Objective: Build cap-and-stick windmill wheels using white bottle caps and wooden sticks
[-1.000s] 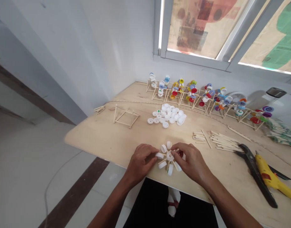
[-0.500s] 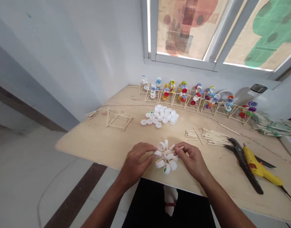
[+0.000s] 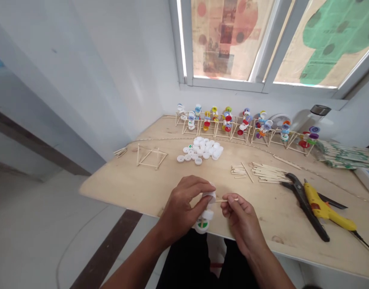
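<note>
Fingers (image 3: pixel 200 188) of the left hand (image 3: pixel 180 210) pinch a wheel of white caps (image 3: pixel 207 215), tilted over the near edge of the bench (image 3: pixel 127 188). The right hand (image 3: pixel 243 218) has its thumb and fingers closed on a thin stick (image 3: pixel 219 201) pointing toward the wheel; from here I can't tell whether they touch. Beyond lie loose caps (image 3: pixel 206 155), a stick frame (image 3: pixel 151 165) to their left, cut sticks (image 3: pixel 267 173) and a yellow glue gun (image 3: pixel 318 205) rightward. Colourful cap wheels (image 3: pixel 227 118) line the wall.
</note>
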`<state>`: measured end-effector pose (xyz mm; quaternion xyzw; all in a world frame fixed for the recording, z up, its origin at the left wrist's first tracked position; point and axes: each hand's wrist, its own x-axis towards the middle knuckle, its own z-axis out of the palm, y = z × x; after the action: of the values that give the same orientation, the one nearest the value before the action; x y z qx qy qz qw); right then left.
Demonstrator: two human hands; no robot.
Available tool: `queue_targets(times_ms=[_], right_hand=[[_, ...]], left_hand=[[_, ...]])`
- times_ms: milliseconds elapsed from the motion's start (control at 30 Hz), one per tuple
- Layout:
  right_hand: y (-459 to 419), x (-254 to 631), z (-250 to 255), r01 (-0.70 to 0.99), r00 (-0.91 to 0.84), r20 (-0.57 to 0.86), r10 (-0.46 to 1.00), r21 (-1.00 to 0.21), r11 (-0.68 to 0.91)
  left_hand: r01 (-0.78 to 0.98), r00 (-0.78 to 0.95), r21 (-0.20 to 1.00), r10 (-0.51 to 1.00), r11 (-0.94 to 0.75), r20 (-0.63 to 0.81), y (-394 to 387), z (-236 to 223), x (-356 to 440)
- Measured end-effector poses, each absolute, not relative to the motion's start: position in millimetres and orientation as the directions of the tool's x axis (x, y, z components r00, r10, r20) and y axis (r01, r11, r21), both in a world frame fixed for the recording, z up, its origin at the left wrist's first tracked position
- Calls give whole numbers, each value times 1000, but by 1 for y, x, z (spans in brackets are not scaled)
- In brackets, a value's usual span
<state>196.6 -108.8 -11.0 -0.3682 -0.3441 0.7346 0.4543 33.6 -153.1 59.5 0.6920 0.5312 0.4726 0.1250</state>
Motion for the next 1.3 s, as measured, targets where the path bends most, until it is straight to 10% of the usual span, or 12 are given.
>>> queue_targets(times_ms=[400, 1300], right_hand=[[-127, 201, -1, -597, -324, -253, 912, -693, -405], [-149, 208, 6, -405, -361, -176, 916, -855, -324]], left_hand=[[521, -190, 809, 888, -270, 419, -183, 59, 23], [222, -275, 969, 946, -110, 171, -195, 20, 51]])
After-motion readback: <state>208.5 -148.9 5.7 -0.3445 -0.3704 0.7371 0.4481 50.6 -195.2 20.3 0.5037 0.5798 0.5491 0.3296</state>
